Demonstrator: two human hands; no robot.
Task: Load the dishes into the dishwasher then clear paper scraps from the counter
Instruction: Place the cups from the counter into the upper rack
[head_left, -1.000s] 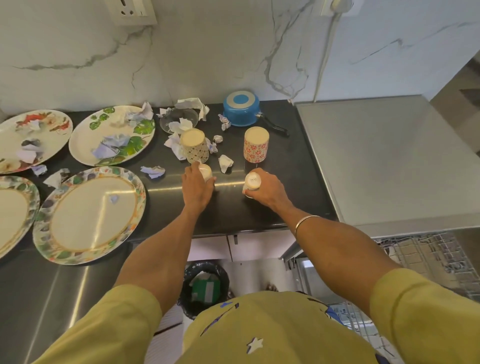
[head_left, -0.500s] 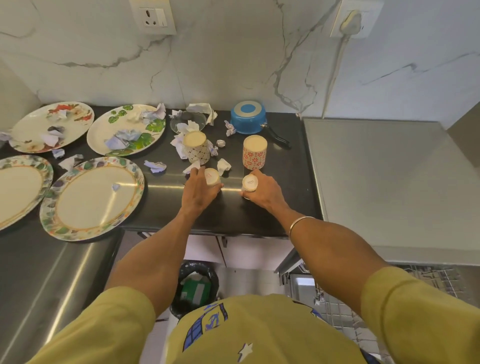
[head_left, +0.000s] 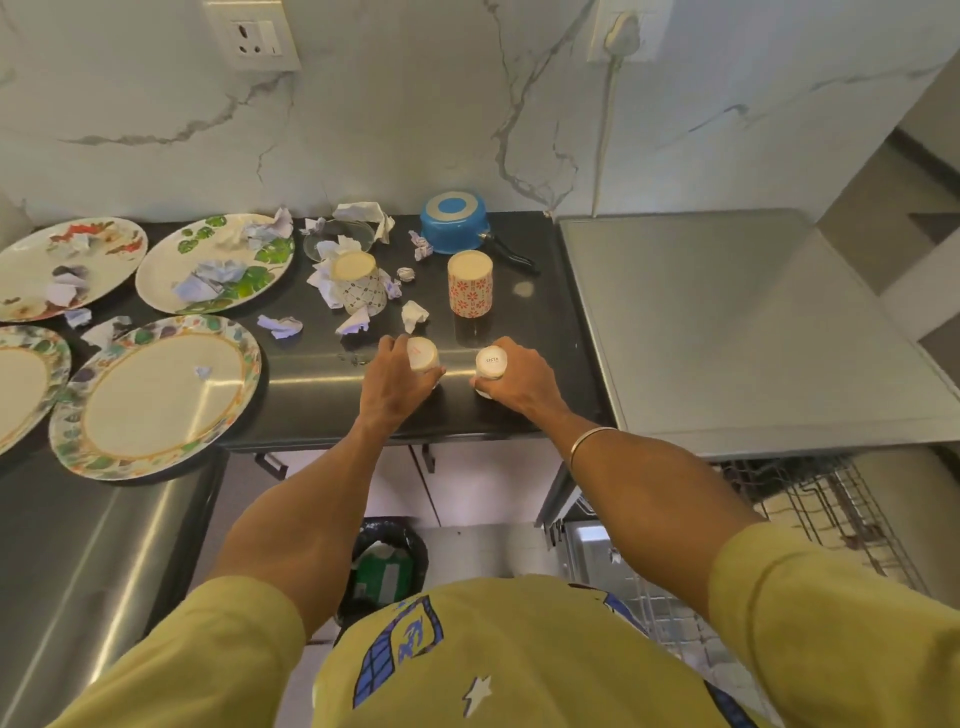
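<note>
Left hand (head_left: 396, 378) grips a small smooth white cup (head_left: 422, 354), inverted, and right hand (head_left: 514, 378) grips a second small white cup (head_left: 490, 365), both near the front edge of the glossy dark surface (head_left: 550, 332). Behind them stand a cylindrical red-flowered cup (head_left: 469, 283) and a tilted patterned cup (head_left: 361, 281) among crumpled paper scraps (head_left: 280, 326). Round rimmed plates (head_left: 156, 397) fill the left side; the wire dishwasher rack (head_left: 826, 512) lies open below the right corner.

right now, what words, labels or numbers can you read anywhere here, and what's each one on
Underside of the small cup in the right hand: a short dark printed mark, upside down, too blurred to read.
Underside of the small cup in the left hand: a faint red mark, unreadable.
Yellow shirt: blue graphic and a white star, no legible words.
Nothing else carries text.
</note>
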